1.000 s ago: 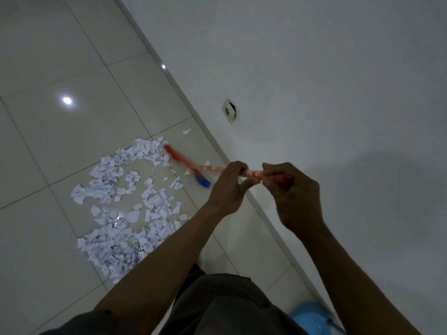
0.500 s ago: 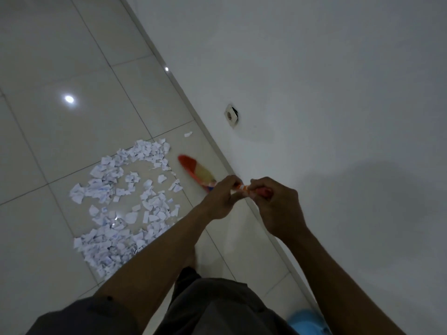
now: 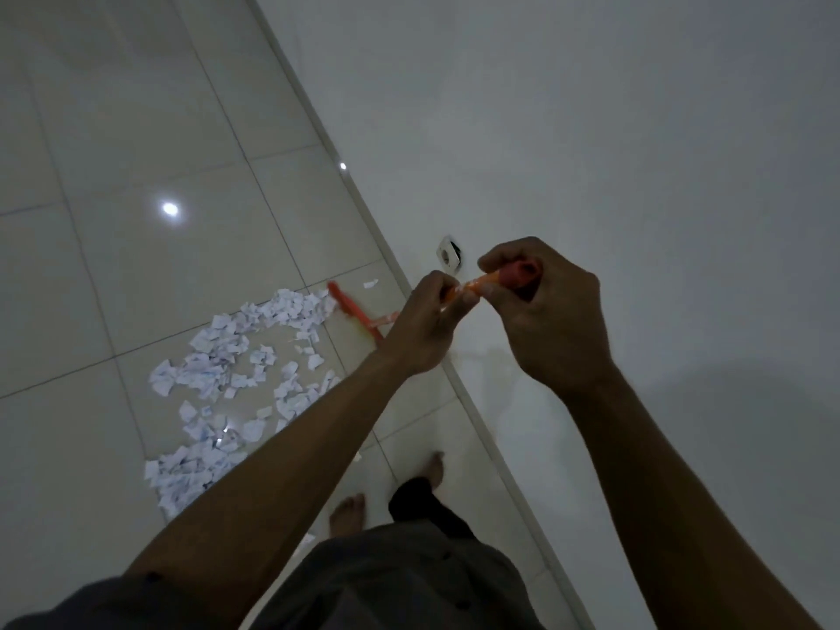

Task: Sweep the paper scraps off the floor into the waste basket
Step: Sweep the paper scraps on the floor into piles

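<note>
A spread of white paper scraps (image 3: 236,384) lies on the pale tiled floor to my left. I hold an orange broom: its red-capped handle end sits in my right hand (image 3: 552,320), and my left hand (image 3: 420,329) grips the handle just below. The orange broom head (image 3: 352,309) is down on the floor at the upper right edge of the scraps, close to the wall. One loose scrap (image 3: 370,284) lies apart beyond the head. No waste basket is in view.
A white wall (image 3: 591,129) runs diagonally along the right, with a socket (image 3: 447,254) low on it and a skirting strip at its foot. My bare feet (image 3: 347,513) stand on the tiles near the wall. Open floor stretches left and far.
Both hands rose and the handle top lifted. The broom head swung back out to the upper edge of the scraps. The view tilted; the blue object at the bottom right has left the frame.
</note>
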